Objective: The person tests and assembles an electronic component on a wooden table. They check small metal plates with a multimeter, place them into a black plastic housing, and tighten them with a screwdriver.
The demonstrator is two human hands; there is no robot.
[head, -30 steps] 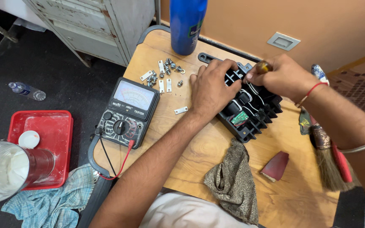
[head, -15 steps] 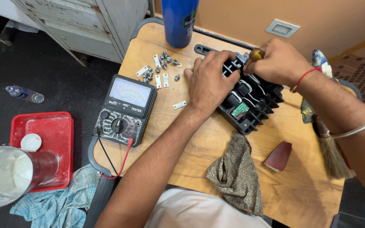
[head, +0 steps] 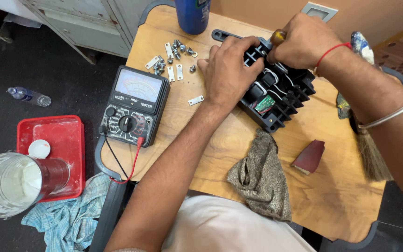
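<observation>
Two hands work on one black finned housing (head: 281, 100), which lies tilted on the far right part of the wooden tabletop (head: 220, 144). The housing is made of dark plastic or metal with ribs along its near edge; inside it are white wires and a small green circuit board.

Nearest to the person, a grey-brown cloth (head: 260, 179) lies crumpled on the tabletop, and just right of it is a small dark red wedge-shaped piece (head: 309, 156). To the left stands an analog multimeter (head: 135, 105) with a black body, a pale dial window and a round selector knob; its red and black leads hang over the near edge.

The left hand (head: 229, 74) rests flat on top of the housing's left end, fingers spread and bent a little, pressing it down. The right hand (head: 304, 42) is closed in a fist around a screwdriver (head: 277, 36) with an amber handle, whose tip goes down into the far corner of the housing. A red thread is on this wrist and a metal bangle further up the arm.

Farther away, small metal plates and screws (head: 173, 58) are scattered beside the left hand, and a blue bottle (head: 192, 14) stands at the far edge.
</observation>
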